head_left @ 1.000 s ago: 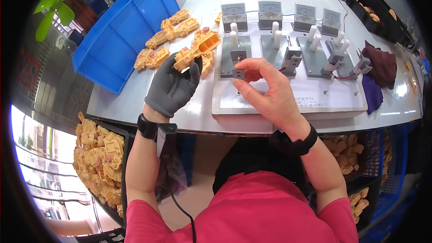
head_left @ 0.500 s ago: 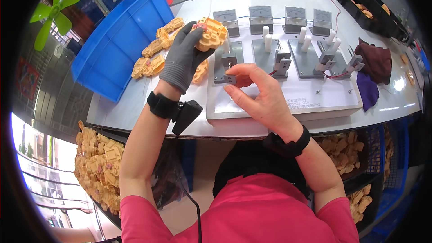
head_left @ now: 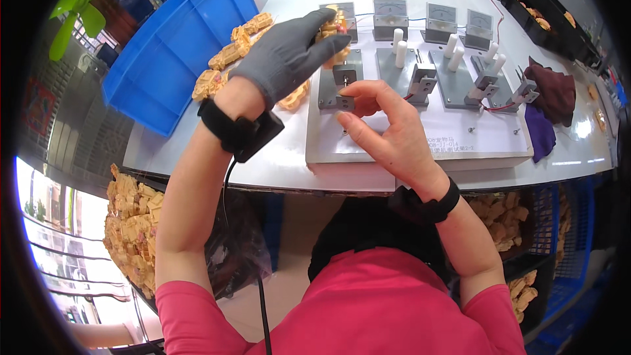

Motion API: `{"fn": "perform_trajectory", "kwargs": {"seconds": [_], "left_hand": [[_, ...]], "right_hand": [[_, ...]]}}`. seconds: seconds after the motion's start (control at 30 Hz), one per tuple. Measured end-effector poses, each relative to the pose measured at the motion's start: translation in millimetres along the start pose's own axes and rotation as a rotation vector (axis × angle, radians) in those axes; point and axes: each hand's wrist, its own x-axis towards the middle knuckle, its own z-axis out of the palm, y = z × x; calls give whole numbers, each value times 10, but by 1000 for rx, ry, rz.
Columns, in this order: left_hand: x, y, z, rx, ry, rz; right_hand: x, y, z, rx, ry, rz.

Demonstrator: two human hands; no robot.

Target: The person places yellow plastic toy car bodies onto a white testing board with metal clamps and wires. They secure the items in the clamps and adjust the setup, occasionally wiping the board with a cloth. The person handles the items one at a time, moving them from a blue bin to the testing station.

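Observation:
My left hand (head_left: 282, 56), in a grey knitted glove, grips a yellow plastic part (head_left: 342, 57) between thumb and fingers. The part stands on edge over the leftmost grey test fixture (head_left: 328, 95), and the glove covers much of it. Bare, my right hand (head_left: 397, 128) has its thumb and forefinger on either side of the small grey clamp block (head_left: 344, 102) at that fixture's near end. Its other fingers are curled in. More yellow plastic parts (head_left: 227, 57) lie to the left of my gloved hand.
A blue bin (head_left: 167, 46) leans at the left. Several meters (head_left: 390, 20) stand behind fixtures with white posts (head_left: 400, 54) on a white board (head_left: 407, 151). Dark cloth (head_left: 549, 92) and a black tray (head_left: 549, 23) lie right. Piled yellow parts (head_left: 131, 223) sit below the table.
My left hand has moved right and turned the yellow part on edge over the leftmost fixture. My right hand stays at the clamp block. The whole view has shifted slightly.

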Motion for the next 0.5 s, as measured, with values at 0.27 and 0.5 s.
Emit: {"fn": "perform_trajectory", "kwargs": {"seconds": [0.27, 0.5], "left_hand": [[-109, -370, 179, -320, -2, 1], [-620, -912, 229, 229, -61, -261]], "right_hand": [[12, 2, 98, -107, 169, -60], [-143, 19, 38, -367, 2, -66]]}}
